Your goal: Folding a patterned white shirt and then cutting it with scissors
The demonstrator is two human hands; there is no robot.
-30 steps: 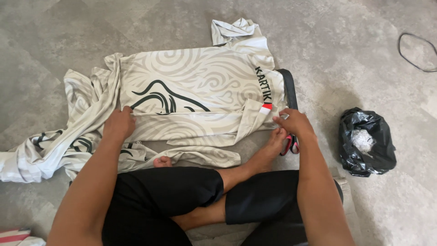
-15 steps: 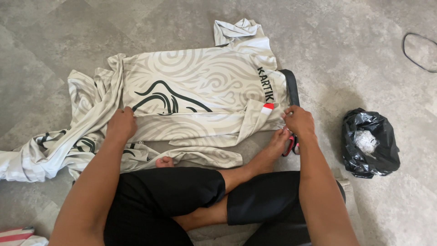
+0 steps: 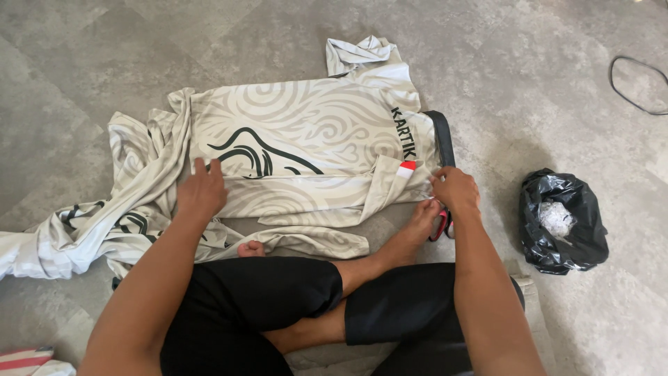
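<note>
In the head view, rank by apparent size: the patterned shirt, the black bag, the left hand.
1. Shirt, largest by far.
2. Black bag.
3. Left hand, smallest, though nearer the camera than the bag.

A shirt (image 3: pixel 306 139) lies spread on the floor (image 3: pixel 104 56) in front of a seated person, whose crossed legs (image 3: pixel 299 306) sit nearest the camera. The left hand (image 3: pixel 200 191) rests flat on the shirt's near left part; the right hand (image 3: pixel 456 189) touches its near right edge, just above the person's foot (image 3: pixel 421 221). A heap of other garments (image 3: pixel 90 223) lies to the left of the shirt, touching and partly under it. A sleeve (image 3: pixel 358 54) sticks out at the far side. A strap (image 3: pixel 441 136) lies along the shirt's right edge. A bag (image 3: pixel 562 223) stands to the right, apart from the shirt. A cable (image 3: pixel 630 87) lies at the far right. A folded cloth (image 3: pixel 28 361) sits in the near left corner.
</note>
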